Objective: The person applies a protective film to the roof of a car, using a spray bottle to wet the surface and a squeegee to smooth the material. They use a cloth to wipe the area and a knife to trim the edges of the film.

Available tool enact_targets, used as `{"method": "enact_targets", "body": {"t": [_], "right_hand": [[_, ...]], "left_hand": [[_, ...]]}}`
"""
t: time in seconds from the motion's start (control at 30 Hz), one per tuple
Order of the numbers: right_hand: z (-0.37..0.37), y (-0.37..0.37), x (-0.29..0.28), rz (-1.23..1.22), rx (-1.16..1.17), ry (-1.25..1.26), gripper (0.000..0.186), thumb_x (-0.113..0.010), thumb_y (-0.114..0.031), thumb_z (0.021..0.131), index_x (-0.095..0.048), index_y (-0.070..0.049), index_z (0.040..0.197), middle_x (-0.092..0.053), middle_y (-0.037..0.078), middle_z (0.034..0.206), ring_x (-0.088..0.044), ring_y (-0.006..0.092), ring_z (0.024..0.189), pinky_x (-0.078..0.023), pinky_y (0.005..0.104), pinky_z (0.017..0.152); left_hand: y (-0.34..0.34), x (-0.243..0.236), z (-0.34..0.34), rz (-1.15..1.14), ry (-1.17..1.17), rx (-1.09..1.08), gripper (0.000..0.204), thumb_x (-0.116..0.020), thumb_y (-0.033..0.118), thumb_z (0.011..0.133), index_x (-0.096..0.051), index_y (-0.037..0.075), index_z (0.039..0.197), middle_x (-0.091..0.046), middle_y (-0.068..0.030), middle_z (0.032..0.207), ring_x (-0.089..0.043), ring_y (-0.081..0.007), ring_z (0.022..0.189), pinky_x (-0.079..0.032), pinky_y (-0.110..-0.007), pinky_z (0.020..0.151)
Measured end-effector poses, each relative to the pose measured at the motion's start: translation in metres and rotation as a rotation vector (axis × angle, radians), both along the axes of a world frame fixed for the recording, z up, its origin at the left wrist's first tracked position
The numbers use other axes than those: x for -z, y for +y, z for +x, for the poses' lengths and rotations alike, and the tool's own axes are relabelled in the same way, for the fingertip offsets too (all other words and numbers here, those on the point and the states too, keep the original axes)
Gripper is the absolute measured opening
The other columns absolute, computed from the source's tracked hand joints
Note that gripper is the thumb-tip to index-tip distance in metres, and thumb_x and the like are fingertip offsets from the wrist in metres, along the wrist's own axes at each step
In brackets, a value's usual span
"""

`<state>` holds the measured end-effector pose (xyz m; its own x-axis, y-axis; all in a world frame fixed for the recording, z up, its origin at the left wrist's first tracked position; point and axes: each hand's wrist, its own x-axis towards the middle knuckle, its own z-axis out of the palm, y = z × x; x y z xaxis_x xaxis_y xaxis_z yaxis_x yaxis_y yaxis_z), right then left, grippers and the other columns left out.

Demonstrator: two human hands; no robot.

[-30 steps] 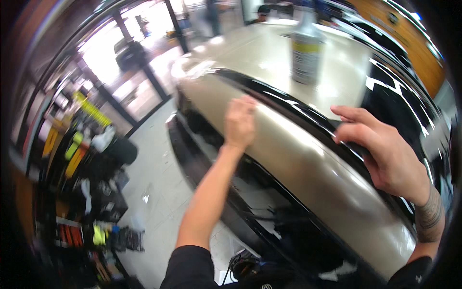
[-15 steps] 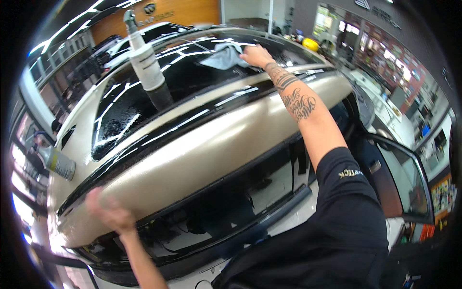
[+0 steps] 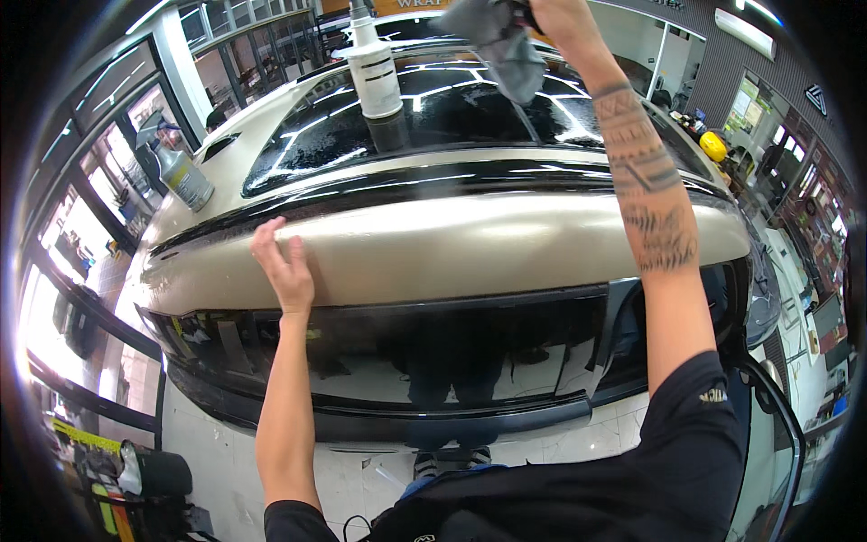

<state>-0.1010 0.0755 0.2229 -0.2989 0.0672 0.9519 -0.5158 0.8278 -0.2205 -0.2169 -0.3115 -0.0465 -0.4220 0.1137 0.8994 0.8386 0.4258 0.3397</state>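
Note:
A grey cloth [image 3: 517, 68] hangs bunched from my right hand [image 3: 569, 32], above the dark glass roof panel [image 3: 452, 104] of a car. Part of that hand is cut off by the upper edge of the picture. My left hand [image 3: 287, 271] is open, fingers apart, at the matte champagne-coloured roof side [image 3: 433, 239]; whether it touches is hard to tell. On the wet glass stands a white spray bottle [image 3: 375, 81], its top cut off. A second spray bottle [image 3: 185, 181], clear with a label, stands on the roof at the left.
Below the roof side runs the dark side window [image 3: 452, 352]. An open car door [image 3: 781, 443] stands at the right. A black bin-like container [image 3: 163, 474] with coloured items beside it is at the lower left. A yellow helmet-like object [image 3: 713, 146] lies at the far right.
My right hand has lifted the cloth off the glass. The left hand has come to the roof side, less blurred. The view has swung left.

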Motion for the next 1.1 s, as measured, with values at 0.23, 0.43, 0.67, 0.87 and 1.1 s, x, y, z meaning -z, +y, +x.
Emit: {"method": "enact_targets", "body": {"t": [0.23, 0.43, 0.67, 0.87, 1.1], "right_hand": [[0.126, -0.203, 0.082, 0.361, -0.526, -0.124, 0.014, -0.063, -0.014, 0.077, -0.060, -0.003, 0.084, -0.056, 0.013, 0.088, -0.058, 0.0302, 0.085, -0.049, 0.0399, 0.072], [0.187, -0.216, 0.182, -0.100, -0.400, -0.462, 0.021, -0.065, -0.020, 0.083, -0.054, -0.002, 0.080, -0.048, 0.018, 0.099, -0.053, 0.0345, 0.087, -0.043, 0.0422, 0.075], [0.209, -0.236, 0.241, -0.245, -0.514, -0.852, 0.026, -0.068, -0.022, 0.082, -0.053, -0.002, 0.074, -0.051, 0.013, 0.089, -0.054, 0.0309, 0.079, -0.043, 0.0401, 0.070], [0.167, -0.259, 0.217, -0.156, -0.526, -0.699, 0.018, -0.065, -0.020, 0.085, -0.063, -0.002, 0.085, -0.061, 0.009, 0.089, -0.059, 0.0226, 0.085, -0.047, 0.0323, 0.079], [0.063, -0.310, 0.229, -0.129, 0.033, -0.612, 0.027, -0.061, -0.025, 0.088, -0.058, -0.001, 0.101, -0.062, 0.009, 0.091, -0.058, 0.0140, 0.077, -0.047, 0.0298, 0.067]], "left_hand": [[0.002, -0.080, 0.166, 0.036, -0.112, 0.488, 0.055, -0.051, 0.033, 0.094, -0.039, -0.006, 0.131, -0.049, -0.0154, 0.127, -0.048, -0.0240, 0.120, -0.038, -0.035, 0.099], [-0.049, -0.059, 0.223, -0.259, -0.381, 0.437, 0.023, -0.045, 0.006, 0.088, -0.058, -0.007, 0.101, -0.061, -0.0176, 0.099, -0.059, -0.0270, 0.095, -0.043, -0.035, 0.089], [-0.128, -0.007, 0.229, -0.083, -0.806, 0.422, 0.030, -0.050, 0.027, 0.093, -0.055, -0.002, 0.094, -0.051, -0.0026, 0.084, -0.046, -0.0112, 0.079, -0.037, -0.024, 0.073], [-0.160, -0.039, 0.188, -0.012, -1.263, 1.117, 0.044, -0.057, 0.039, 0.084, -0.053, -0.002, 0.100, -0.054, -0.0038, 0.092, -0.047, -0.0095, 0.086, -0.038, -0.024, 0.080], [-0.134, -0.020, 0.200, -0.176, -0.702, 0.550, 0.031, -0.059, 0.028, 0.081, -0.056, 0.002, 0.097, -0.053, -0.0050, 0.089, -0.050, -0.0158, 0.086, -0.041, -0.027, 0.080]]}}
